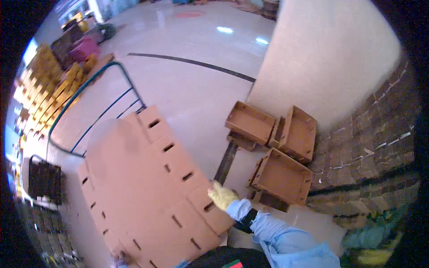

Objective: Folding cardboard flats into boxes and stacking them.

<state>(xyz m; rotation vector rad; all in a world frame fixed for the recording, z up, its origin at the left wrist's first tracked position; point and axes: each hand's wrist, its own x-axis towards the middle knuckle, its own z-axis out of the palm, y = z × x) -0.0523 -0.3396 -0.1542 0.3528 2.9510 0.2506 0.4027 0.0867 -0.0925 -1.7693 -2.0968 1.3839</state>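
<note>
A large flat cardboard blank (144, 187) with dark slots spreads before me, its near end by my body. My right hand (223, 197), in a pale yellow glove below a light blue sleeve and black wristband, closes on the blank's right edge near a slot. At the lower left corner of the blank, a blurred, partly cut-off shape seems to be my left hand (122, 258). Its fingers cannot be made out. Beyond the blank's far end rises the green tubular handle of a cart (95, 97).
Open cardboard trays (256, 122) stand on the floor at right, by a white pillar (321, 60). Stacked flat cardboard (365, 144) lines the right side. Yellow pallets (50, 90) are piled at far left, above a dark loaded cart (45, 177). Dark tape (191, 62) marks the floor.
</note>
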